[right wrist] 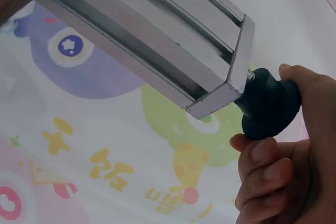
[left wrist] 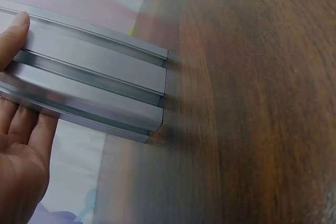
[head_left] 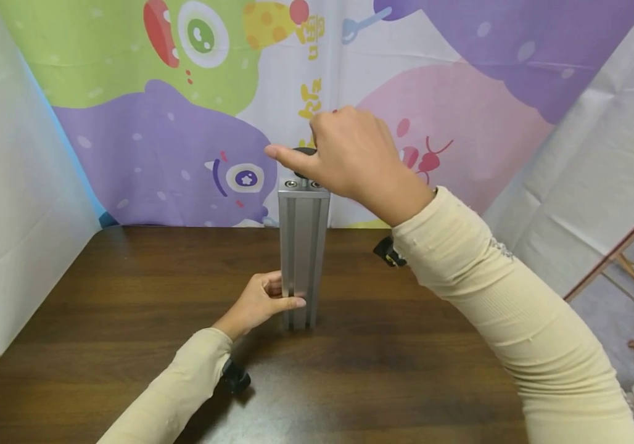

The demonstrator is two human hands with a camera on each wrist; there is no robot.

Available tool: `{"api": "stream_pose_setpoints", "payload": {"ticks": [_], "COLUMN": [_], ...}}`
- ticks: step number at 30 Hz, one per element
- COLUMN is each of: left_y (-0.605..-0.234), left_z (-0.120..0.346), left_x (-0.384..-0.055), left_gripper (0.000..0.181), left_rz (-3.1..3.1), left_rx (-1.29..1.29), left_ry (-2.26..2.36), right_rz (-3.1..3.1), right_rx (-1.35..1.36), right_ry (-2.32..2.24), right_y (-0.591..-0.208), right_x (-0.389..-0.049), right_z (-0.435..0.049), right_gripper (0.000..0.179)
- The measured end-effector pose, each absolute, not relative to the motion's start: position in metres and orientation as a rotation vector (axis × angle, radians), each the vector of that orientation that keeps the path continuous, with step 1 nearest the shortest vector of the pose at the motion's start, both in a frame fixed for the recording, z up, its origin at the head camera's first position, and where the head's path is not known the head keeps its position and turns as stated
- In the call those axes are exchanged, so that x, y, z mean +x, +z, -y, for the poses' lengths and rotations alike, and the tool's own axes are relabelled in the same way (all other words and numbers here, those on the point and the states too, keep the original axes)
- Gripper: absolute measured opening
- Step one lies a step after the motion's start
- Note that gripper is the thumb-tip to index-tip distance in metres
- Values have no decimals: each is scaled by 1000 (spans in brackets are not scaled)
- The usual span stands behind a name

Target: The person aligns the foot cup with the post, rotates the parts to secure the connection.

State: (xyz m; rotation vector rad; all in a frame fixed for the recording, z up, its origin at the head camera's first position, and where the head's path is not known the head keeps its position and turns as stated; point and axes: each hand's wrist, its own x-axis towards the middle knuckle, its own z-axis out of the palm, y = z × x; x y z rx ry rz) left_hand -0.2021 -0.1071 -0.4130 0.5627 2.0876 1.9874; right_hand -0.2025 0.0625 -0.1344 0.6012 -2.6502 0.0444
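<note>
An aluminium profile [head_left: 304, 246] stands upright on the table, its slotted faces showing. My left hand [head_left: 256, 302] grips it near the bottom, thumb across the front face and fingers on the far side; the left wrist view shows the profile's lower end [left wrist: 131, 85] on the wood. A metal end plate [right wrist: 223, 90] with bolt heads caps the top. From it a dark levelling foot [right wrist: 270, 103] sticks up on a short stud. Around that foot is my right hand [head_left: 356, 154], thumb extended to the left in the head view and fingers [right wrist: 265, 174] curled against its rim.
The brown wooden table [head_left: 406, 357] spreads out around the profile. A cartoon-printed curtain [head_left: 184, 142] hangs behind it, with white cloth [head_left: 12, 185] at the sides. A black wrist device [head_left: 235, 376] is on the left wrist, another [head_left: 389, 251] on the right.
</note>
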Motion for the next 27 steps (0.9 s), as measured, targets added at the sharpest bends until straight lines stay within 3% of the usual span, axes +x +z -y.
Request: {"api": "stream_pose_setpoints", "payload": {"ticks": [9,12,17,20,24,27], "left_y": [-413,-413,-412,-412,-411,-411], "left_z": [108,108,107,107,107,108], "left_x": [-203,-202,-202,-202,-201,-200], "left_gripper": [47,47,45,45,45,46], "left_rz": [-2073,-2077,-2083,-2083,-2091,-2093], "left_rx": [570,573,572,571,579,584], "left_ry": [1995,1991,1995,1993,1982,1976], "right_rz": [2708,2766,2717,2670,2664,2674], "right_rx": [674,844,1368,1587,1656,1599], "right_ry": [140,211,262,248,259,285], "right_y": [-131,-124,-114,-110,-108,-107], "right_x": [-200,-200,-206,-209,-211,-211], "right_z": [-68,-75,-88,-94,-96,-94], "right_gripper": [69,61,45,46,47,39]}}
